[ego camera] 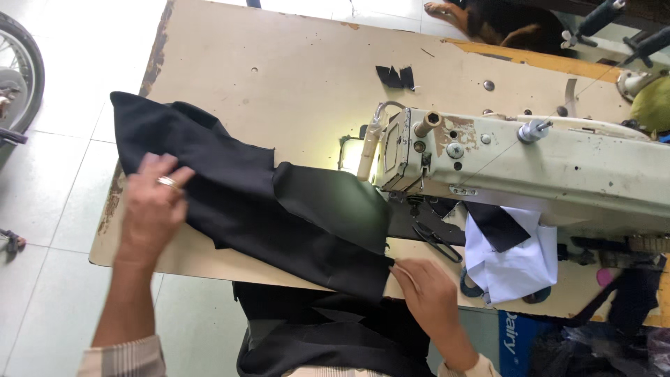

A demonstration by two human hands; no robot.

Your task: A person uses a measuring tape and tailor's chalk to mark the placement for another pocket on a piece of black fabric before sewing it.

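A long piece of black fabric (237,188) lies across the beige sewing table (279,70), running from the left edge toward the needle area of a cream sewing machine (544,167). My left hand (153,206), with a ring on one finger, presses flat on the fabric's left part. At the table's front edge my right hand (426,286) pinches the fabric's near corner. More black cloth (328,335) hangs below in my lap.
Black scissors (436,237) lie beside the machine base, next to a white and black cloth piece (513,262). Small black scraps (396,77) sit farther back. A wheel (17,70) stands at left, and a dog (502,21) lies on the floor beyond the table.
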